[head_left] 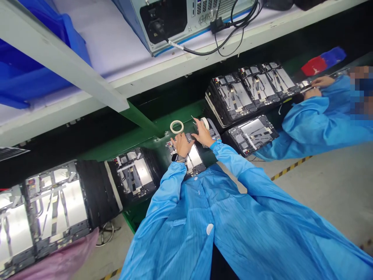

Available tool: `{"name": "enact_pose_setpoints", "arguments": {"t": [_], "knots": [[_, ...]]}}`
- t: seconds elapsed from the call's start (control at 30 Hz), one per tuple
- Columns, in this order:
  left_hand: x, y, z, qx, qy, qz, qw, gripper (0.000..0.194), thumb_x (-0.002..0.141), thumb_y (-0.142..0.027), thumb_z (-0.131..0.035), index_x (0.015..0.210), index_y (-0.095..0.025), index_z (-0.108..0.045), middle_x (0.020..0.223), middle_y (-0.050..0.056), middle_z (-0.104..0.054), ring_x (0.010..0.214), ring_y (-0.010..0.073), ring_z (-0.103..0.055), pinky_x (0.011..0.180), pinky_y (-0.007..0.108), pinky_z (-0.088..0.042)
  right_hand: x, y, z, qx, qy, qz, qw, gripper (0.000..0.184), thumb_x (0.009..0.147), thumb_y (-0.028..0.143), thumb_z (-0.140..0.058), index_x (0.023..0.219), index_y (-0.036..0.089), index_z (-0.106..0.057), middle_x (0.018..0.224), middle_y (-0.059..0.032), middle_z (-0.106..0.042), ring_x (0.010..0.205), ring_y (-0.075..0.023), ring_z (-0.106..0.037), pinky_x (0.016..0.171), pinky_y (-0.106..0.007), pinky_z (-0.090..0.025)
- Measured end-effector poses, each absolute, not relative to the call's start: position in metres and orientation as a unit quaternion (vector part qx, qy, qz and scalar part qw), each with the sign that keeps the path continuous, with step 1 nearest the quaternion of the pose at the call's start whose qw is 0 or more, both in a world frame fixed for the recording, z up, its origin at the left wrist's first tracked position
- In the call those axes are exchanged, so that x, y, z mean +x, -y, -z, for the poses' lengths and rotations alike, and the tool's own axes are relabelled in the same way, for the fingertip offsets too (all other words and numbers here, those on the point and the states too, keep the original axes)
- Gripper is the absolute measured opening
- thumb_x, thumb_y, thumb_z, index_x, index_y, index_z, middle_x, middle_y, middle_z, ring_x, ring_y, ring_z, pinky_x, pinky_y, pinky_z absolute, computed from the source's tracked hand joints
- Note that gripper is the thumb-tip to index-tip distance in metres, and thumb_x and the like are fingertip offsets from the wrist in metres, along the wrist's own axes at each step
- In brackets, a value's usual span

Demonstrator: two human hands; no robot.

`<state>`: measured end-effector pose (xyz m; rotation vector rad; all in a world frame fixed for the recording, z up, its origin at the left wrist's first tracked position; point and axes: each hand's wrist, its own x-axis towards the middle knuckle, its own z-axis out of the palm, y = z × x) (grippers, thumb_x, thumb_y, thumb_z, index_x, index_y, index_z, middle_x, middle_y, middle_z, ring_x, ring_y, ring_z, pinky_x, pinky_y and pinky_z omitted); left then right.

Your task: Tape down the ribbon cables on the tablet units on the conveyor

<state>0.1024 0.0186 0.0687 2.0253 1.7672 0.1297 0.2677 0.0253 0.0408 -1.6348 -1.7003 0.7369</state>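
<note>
Open device: a flat unit with its inside parts showing (196,157); it lies on the green bench (161,149), directly before the person, partly covered by the left hand.
Left hand: the left hand (182,145), with a dark watch (178,158) at the wrist, rests palm down on the upper part of this unit, the fingers spread.
Right hand: the right hand (204,134) is at the upper right edge, with thumb and forefinger apart; a thin pale piece shows near the fingertips, but I cannot tell whether it is gripped.
Tape: a cream tape ring (171,127) lies just beyond the left hand; a grey dispenser (215,130) stands beside the right one.
Similar units: stacks are on the left (135,173) and on the right (233,95).
Neighbour: on the right, a co-worker in blue sleeves (309,118) is handling something small.
Above: a white shelf (186,68) carries a metal computer case (131,19) and a blue bin (70,50).
</note>
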Motion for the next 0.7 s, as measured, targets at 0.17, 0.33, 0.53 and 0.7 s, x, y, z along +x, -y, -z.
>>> {"name": "enact_pose_setpoints", "arguments": {"t": [0.17, 0.33, 0.53, 0.7], "knots": [[0.095, -0.027, -0.069, 0.735, -0.633, -0.033, 0.24, 0.055, 0.094, -0.039, -0.067, 0.144, -0.019, -0.059, 0.15, 0.02, -0.061, 0.143, 0.0394, -0.049, 0.128, 0.064, -0.016, 0.265, -0.028, -0.038, -0.609, 0.671, -0.289, 0.309, 0.1, 0.084, 0.014, -0.08, 0.168, 0.017, -0.025, 0.145, -0.0207, -0.048, 0.131, -0.0336, -0.059, 0.114, -0.056, -0.05], [0.083, -0.037, -0.064, 0.731, -0.628, -0.026, 0.265, 0.053, 0.095, -0.04, -0.069, 0.144, -0.02, -0.061, 0.149, 0.019, -0.062, 0.142, 0.0393, -0.051, 0.126, 0.063, -0.02, 0.258, -0.027, -0.041, -0.59, 0.696, -0.293, 0.285, 0.102, 0.083, 0.011, -0.08, 0.169, 0.016, -0.024, 0.146, -0.0206, -0.046, 0.136, -0.036, -0.055, 0.113, -0.055, -0.051], [0.075, -0.049, -0.062, 0.713, -0.641, 0.008, 0.285, 0.057, 0.092, -0.047, -0.073, 0.143, -0.024, -0.064, 0.15, 0.017, -0.062, 0.143, 0.04, -0.05, 0.124, 0.06, -0.026, 0.261, -0.026, -0.042, -0.591, 0.708, -0.282, 0.263, 0.105, 0.085, 0.016, -0.081, 0.17, 0.022, -0.02, 0.146, -0.0188, -0.045, 0.141, -0.0389, -0.052, 0.113, -0.056, -0.051], [0.07, -0.057, -0.064, 0.69, -0.65, 0.036, 0.316, 0.063, 0.086, -0.055, -0.076, 0.142, -0.028, -0.064, 0.153, 0.016, -0.061, 0.146, 0.0401, -0.048, 0.123, 0.059, -0.028, 0.262, -0.028, -0.047, -0.602, 0.707, -0.279, 0.244, 0.113, 0.084, 0.02, -0.083, 0.171, 0.027, -0.011, 0.146, -0.0173, -0.045, 0.14, -0.0398, -0.053, 0.111, -0.057, -0.053]]}}
